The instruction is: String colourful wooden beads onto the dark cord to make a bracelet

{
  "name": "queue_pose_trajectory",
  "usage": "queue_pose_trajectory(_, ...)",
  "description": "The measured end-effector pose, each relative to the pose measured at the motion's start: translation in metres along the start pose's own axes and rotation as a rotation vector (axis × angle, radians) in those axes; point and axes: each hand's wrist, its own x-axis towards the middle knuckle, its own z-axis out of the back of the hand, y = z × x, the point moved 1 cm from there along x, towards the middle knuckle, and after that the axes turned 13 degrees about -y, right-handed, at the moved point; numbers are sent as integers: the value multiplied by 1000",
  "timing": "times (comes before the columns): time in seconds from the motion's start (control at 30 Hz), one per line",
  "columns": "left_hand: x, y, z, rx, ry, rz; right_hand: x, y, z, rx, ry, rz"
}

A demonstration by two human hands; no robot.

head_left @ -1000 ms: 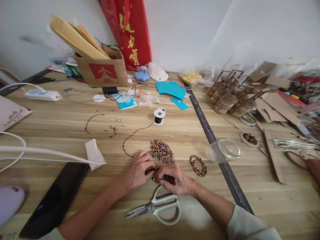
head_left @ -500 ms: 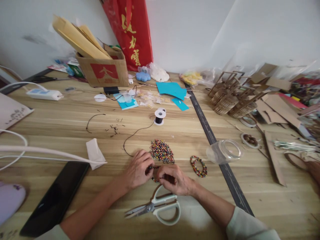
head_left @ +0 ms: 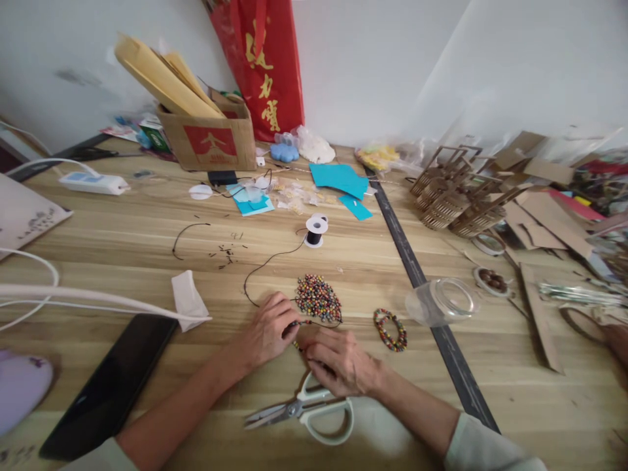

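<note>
My left hand (head_left: pixel 272 327) is closed, thumb and fingers pinching a strand of small coloured beads (head_left: pixel 296 345) on black cord. Just to its right, my right hand (head_left: pixel 343 360) has its fingers curled together at the lower end of that strand; its fingertips are partly hidden. Beyond both hands lies a pile of multicoloured beads (head_left: pixel 318 296). The black cord (head_left: pixel 258 267) runs from my left hand to a white spool (head_left: pixel 314 231). Below my hands rest scissors (head_left: pixel 314 409) with pale green handles, blades apart. A coiled beaded bracelet (head_left: pixel 390 330) lies to the right.
A clear plastic jar (head_left: pixel 441 302) lies right of the bracelet, near a dark strip (head_left: pixel 417 275) across the table. At left are a black phone (head_left: pixel 110 386), a white cable (head_left: pixel 98 296) and folded white paper (head_left: pixel 189 299). Another person's hand (head_left: pixel 617 339) shows at the right edge.
My right hand has moved slightly down, toward the scissors, with its fingers turned lower. More of the beaded strand and cord shows between my hands. My left hand has hardly moved.
</note>
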Motion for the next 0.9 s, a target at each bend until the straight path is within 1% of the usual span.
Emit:
queue_pose_trajectory(0.1, 0, 1, 0, 11, 1, 14, 0, 3, -1, -34, 40, 54)
queue_pose_trajectory(0.43, 0, 1, -3, 67, 35, 36, -1, 1, -2, -50, 30, 41)
queue_pose_trajectory(0.57, 0, 1, -4, 55, 51, 25, -3, 0, -3, -78, -12, 23)
queue_pose_trajectory(0.73, 0, 1, -3, 27, 47, 34, -3, 0, -2, -143, -47, -33)
queue_pose_trajectory(0.9, 1, 3, -2, -1, 36, 42, 0, 2, -1, -223, -54, -13)
